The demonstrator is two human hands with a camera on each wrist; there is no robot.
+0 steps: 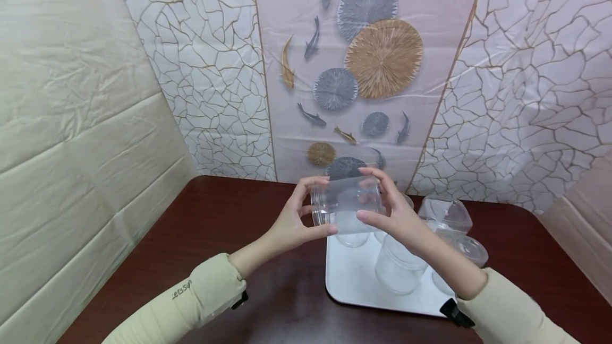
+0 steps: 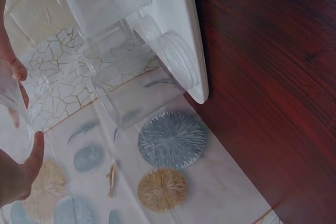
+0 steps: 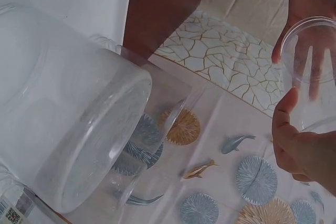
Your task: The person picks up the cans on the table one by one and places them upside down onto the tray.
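A clear plastic jar (image 1: 346, 203) lies sideways in the air between both hands, above the back left part of a white tray (image 1: 354, 288). My left hand (image 1: 296, 216) grips its ribbed end, thumb below and fingers above. The right hand (image 1: 389, 208) holds the smooth end, its fingers curved round the wall. Through the clear wall some fingertips show. In the right wrist view, the held jar (image 3: 310, 114) is partly cut off by the frame edge.
Several clear jars stand on the tray, among them a round one (image 1: 399, 269), a square-looking one (image 1: 444, 214) and another round one (image 1: 470, 251) by the right forearm. In the left wrist view, a jar (image 2: 139, 85) has its ribbed end on the tray. The dark red table (image 1: 229, 206) surrounds the tray.
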